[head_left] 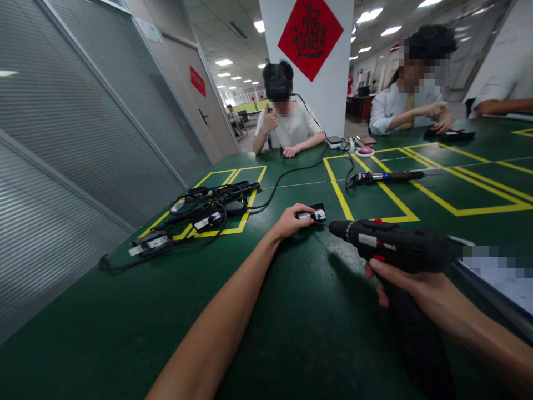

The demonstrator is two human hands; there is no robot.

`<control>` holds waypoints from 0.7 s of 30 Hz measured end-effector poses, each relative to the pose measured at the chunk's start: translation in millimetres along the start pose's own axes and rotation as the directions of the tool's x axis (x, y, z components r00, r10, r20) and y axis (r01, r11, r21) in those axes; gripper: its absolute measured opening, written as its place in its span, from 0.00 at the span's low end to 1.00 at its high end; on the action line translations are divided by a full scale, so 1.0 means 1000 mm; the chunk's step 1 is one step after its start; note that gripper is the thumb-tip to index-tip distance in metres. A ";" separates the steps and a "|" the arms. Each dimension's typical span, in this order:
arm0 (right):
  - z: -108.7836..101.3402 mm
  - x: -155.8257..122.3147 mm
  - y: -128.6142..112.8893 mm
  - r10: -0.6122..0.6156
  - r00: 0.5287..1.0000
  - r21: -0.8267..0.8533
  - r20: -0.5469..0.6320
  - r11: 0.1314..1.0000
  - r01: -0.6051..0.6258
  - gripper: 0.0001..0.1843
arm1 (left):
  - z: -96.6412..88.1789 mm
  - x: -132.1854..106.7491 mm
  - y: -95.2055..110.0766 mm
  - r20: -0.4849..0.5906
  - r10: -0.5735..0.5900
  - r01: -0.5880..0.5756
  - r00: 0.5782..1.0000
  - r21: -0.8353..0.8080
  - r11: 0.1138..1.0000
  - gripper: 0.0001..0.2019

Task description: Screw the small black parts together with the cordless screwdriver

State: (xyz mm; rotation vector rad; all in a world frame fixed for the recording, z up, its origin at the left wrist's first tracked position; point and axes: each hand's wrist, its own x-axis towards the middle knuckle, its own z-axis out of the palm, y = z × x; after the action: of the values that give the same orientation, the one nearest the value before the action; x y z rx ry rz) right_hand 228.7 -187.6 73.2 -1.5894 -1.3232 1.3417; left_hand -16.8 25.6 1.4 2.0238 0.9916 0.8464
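My right hand (400,283) is wrapped round the handle of a black cordless drill (395,244), held level above the table. The drill's bit points left, and its tip is close to a small black and white part (318,214); whether they touch, I cannot tell. My left hand (293,220) grips that part from its left side, close to the table top. A little blue spot shows on the part's white face. Fingers hide its left portion.
Black cabled devices (208,211) lie in a yellow-taped box at left. A soldering-iron-like tool (387,176) rests beyond the drill. A clipboard with paper (495,278) sits at right. Across the green table (166,311), one person (287,122) wears a headset; another (416,105) handles a dark part.
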 end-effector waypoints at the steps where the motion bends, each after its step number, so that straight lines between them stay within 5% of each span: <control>1: 0.000 -0.001 0.000 0.026 1.000 0.030 0.012 0.999 -0.026 0.18 | 0.000 0.000 0.000 0.000 -0.001 0.001 1.000 0.002 1.000 0.18; 21: 0.004 -0.003 -0.006 -0.034 0.999 -0.113 -0.030 0.993 0.031 0.18 | 0.000 -0.001 0.003 -0.007 -0.011 0.011 1.000 0.010 1.000 0.18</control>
State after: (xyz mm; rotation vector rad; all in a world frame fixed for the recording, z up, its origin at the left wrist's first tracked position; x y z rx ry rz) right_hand 223.8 -189.0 78.4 -1.6500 -1.4207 1.2360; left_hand -15.9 23.7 3.6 2.0233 1.0122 0.8448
